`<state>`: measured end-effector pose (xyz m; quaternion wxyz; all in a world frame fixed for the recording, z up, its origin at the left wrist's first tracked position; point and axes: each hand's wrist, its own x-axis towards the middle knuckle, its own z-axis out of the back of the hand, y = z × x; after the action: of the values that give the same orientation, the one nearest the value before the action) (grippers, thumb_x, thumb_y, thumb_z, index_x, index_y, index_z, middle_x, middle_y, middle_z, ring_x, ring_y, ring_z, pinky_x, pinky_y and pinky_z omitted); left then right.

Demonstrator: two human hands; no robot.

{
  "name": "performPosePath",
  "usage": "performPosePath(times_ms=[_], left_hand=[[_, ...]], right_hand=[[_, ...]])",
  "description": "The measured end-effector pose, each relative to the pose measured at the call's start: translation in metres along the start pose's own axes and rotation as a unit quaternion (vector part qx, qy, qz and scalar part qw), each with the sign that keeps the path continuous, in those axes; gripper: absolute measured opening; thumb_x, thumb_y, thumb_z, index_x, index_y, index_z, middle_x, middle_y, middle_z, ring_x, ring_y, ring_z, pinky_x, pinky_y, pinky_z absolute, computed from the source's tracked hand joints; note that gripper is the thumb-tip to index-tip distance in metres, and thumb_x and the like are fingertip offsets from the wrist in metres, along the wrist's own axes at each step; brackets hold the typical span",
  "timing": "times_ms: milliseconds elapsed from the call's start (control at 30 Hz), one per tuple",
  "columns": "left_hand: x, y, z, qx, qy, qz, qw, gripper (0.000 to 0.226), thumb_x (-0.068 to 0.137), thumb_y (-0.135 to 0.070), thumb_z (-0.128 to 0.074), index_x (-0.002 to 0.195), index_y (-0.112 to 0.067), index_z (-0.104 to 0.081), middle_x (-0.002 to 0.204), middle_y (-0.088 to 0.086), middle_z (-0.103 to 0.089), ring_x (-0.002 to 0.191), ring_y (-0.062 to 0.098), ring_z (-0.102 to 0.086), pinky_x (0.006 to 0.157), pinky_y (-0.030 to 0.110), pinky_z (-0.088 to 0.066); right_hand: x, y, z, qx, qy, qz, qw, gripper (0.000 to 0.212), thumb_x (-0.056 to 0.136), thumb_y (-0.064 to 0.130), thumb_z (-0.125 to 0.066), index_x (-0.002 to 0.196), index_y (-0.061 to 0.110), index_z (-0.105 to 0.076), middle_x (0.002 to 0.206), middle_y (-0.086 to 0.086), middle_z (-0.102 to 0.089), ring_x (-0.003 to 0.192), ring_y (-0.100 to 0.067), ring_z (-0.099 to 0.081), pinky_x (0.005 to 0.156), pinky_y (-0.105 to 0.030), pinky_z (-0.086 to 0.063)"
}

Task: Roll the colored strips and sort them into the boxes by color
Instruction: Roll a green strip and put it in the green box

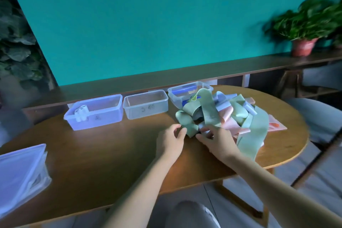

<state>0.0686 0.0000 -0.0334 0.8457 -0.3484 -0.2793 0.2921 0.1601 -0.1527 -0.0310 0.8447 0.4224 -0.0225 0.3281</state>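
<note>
Before the teal wall, on the brown wooden tabletop (pixel 111 150), both hands (pixel 194 139) pinch green fabric strips (pixel 190 127) in a tangled pile (pixel 231 116) just beyond; tugging might drag neighbours off.

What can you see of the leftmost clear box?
The leftmost clear rectangular plastic box stands upright and lidless on the brown wooden table, first in a row of three. Its walls are translucent, with a faint dark mark on the front. Pale rolled strips lie at its left end. Neither hand touches it.
</note>
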Motion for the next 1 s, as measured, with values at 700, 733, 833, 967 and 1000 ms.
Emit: performPosePath(times_ms=[700, 733, 833, 967, 1000], left_hand=[[0.042, -0.093, 0.077, -0.228, -0.025, -0.1, 0.968, 0.027, 0.082, 0.008, -0.072, 0.092, -0.017, -0.073, 0.085, -0.007, -0.07, 0.074, 0.0, -0.063, 0.074, 0.016, -0.051], [0.045, -0.102, 0.09, -0.222, -0.033, -0.114, 0.968, 0.027, 0.082, 0.009, -0.072, 0.09, -0.017, -0.073, 0.085, -0.006, -0.071, 0.075, 0.003, -0.064, 0.074, 0.017, -0.051], [0.046, -0.124, 0.128, -0.201, -0.06, -0.141, 0.968, 0.025, 0.08, 0.009, -0.073, 0.091, -0.013, -0.073, 0.086, -0.004, -0.071, 0.076, 0.005, -0.064, 0.073, 0.013, -0.052], [0.039, -0.145, 0.177, -0.173, -0.075, -0.179, 0.966, 0.026, 0.079, 0.007, -0.075, 0.09, -0.016, -0.073, 0.087, -0.004, -0.072, 0.08, 0.008, -0.064, 0.079, 0.016, -0.052], [0.036, -0.149, 0.188, -0.17, -0.08, -0.185, 0.965, 0.026, 0.079, 0.007, -0.076, 0.09, -0.017, -0.072, 0.086, -0.004, -0.071, 0.079, 0.008, -0.064, 0.079, 0.016, -0.052]], right_hand=[[0.038, 0.062, 0.041, 0.09, -0.026, 0.068, 0.993, 0.04, 0.096, 0.033, -0.068, 0.134, 0.02, -0.06, 0.087, 0.006, -0.069, 0.048, -0.001, -0.056, 0.054, -0.009, -0.039], [0.043, 0.074, 0.047, 0.082, -0.029, 0.082, 0.993, 0.042, 0.096, 0.034, -0.068, 0.136, 0.022, -0.06, 0.089, 0.007, -0.068, 0.055, -0.002, -0.057, 0.056, -0.011, -0.039], [0.058, 0.111, 0.062, 0.062, -0.04, 0.129, 0.989, 0.045, 0.094, 0.039, -0.069, 0.136, 0.023, -0.061, 0.1, 0.005, -0.066, 0.087, -0.016, -0.063, 0.074, -0.026, -0.042], [0.065, 0.159, 0.079, 0.064, -0.034, 0.179, 0.981, 0.042, 0.091, 0.042, -0.072, 0.125, 0.018, -0.069, 0.113, -0.002, -0.065, 0.105, -0.021, -0.061, 0.09, -0.028, -0.043], [0.062, 0.17, 0.082, 0.079, -0.027, 0.186, 0.979, 0.039, 0.091, 0.043, -0.073, 0.12, 0.017, -0.072, 0.111, 0.002, -0.066, 0.103, -0.018, -0.062, 0.092, -0.028, -0.044]])
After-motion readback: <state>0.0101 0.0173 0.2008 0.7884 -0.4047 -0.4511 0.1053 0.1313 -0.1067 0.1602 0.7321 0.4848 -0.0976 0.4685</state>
